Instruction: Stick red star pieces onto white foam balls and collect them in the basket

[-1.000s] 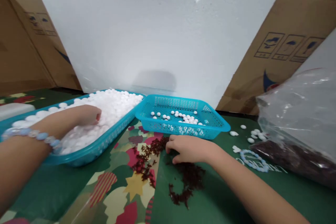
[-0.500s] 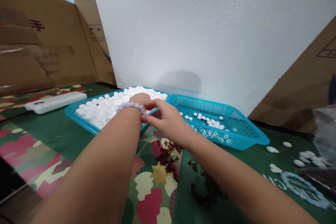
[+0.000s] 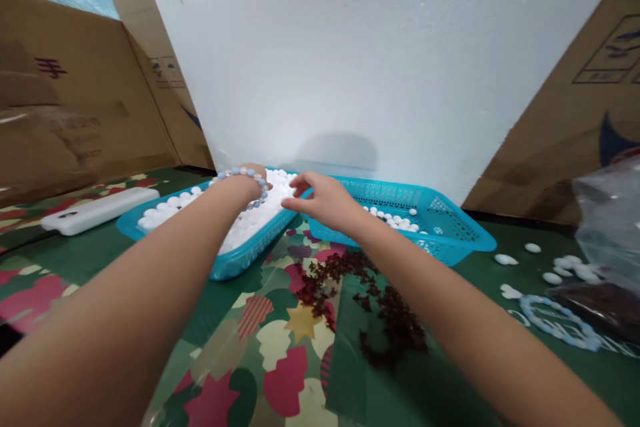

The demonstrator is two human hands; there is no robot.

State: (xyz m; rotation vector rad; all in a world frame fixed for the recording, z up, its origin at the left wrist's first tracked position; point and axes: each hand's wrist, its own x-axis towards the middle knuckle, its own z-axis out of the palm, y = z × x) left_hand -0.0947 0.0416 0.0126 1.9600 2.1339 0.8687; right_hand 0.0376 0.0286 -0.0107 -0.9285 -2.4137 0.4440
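- A white flat case (image 3: 97, 209) lies at the far left on the patterned green tablecloth (image 3: 280, 353), well apart from the hands, with bare cloth before it.
- The left blue basket (image 3: 230, 260) is heaped with white beads (image 3: 250, 217); its near rim stands just over the cloth, and its right corner touches or nearly touches the next basket.
- The left hand (image 3: 257, 177) lies over the white beads at the basket's far end, mostly hidden behind its own wrist, so I cannot tell whether it is open or closed. A bead bracelet (image 3: 240, 177) of pale blue and white circles that wrist.
- The right hand (image 3: 320, 197) hovers where the two baskets meet, fingers loosely spread and holding nothing, fingertips just beside the braceleted wrist.
- The right blue basket (image 3: 450, 240) holds only a thin scatter of white beads; a white foam board (image 3: 380, 60) leans close behind both baskets.
- Dark red bits (image 3: 380, 307) lie strewn on the cloth between the forearms.
- Farther right, loose white beads (image 3: 553, 277) and a second bracelet (image 3: 557, 323) lie on the cloth, near a clear plastic bag (image 3: 610, 247) at the edge.
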